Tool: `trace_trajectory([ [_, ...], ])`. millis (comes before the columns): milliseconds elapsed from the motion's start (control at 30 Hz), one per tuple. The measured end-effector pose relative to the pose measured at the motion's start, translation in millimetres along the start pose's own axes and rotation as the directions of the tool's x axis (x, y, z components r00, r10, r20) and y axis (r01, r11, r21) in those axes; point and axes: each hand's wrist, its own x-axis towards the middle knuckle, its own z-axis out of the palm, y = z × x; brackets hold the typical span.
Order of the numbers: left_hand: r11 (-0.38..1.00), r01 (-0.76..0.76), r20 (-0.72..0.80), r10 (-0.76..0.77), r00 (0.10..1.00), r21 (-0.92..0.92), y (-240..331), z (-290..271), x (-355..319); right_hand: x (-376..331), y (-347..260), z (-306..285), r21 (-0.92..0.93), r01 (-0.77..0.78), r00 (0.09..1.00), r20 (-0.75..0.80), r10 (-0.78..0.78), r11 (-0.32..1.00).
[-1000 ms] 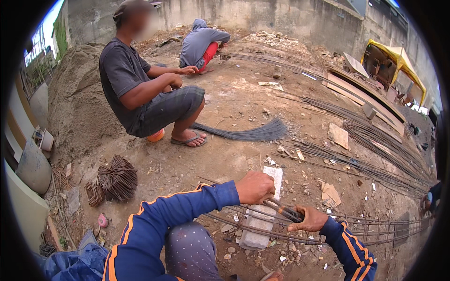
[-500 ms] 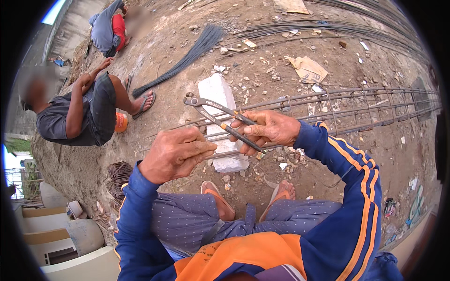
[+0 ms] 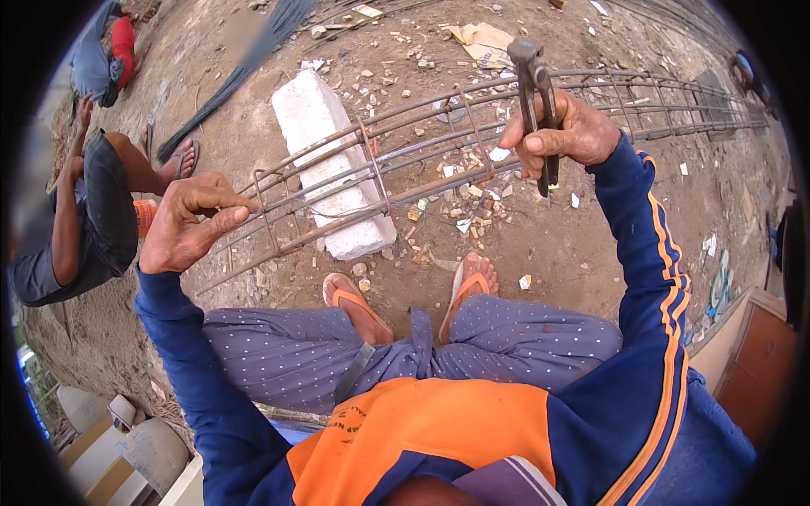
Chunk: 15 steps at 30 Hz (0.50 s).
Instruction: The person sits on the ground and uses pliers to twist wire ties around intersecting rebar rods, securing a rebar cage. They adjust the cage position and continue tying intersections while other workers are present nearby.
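Note:
A long rebar cage (image 3: 422, 150) of rusty bars and square stirrups crosses in front of me, resting on a white block (image 3: 316, 126). My left hand (image 3: 190, 221) is at the cage's left end, thumb and forefinger pinched together. Their tips meet beside the end stirrup (image 3: 268, 228); whatever is between them is too small to make out. Over the cage farther right, my right hand (image 3: 578, 131) grips steel pincers (image 3: 530, 80) by the handles. The pincers stand nearly upright, head away from me, handles close together.
On the left a person in dark shorts (image 3: 110, 190) sits beside an orange bucket (image 3: 145, 216); another person (image 3: 97, 67) is farther back. A bundle of dark tie wire (image 3: 224, 93) lies behind the block. Torn cardboard (image 3: 485, 44) and rubble litter the dirt ground (image 3: 405, 278).
My hands have moved apart, the left to the cage's end stirrup, the right along the cage to the right. The pincers have swung from pointing left to upright, their handles now closer together.

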Motion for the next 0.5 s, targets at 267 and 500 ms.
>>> trace_trajectory([
  [267, 0.989, 0.004, -0.301, -0.050, 0.952, -0.151, -57.6, -8.8, 34.7, -48.8, 180.9, 71.8, -0.882, -0.296, 0.940, -0.200, 0.276, 0.367],
  [500, 0.987, -0.099, -0.398, 0.141, 0.906, 0.123, -27.6, 20.3, 57.4, 42.2, -8.0, 125.2, -0.612, 0.091, 0.982, -0.074, -0.171, 0.786],
])
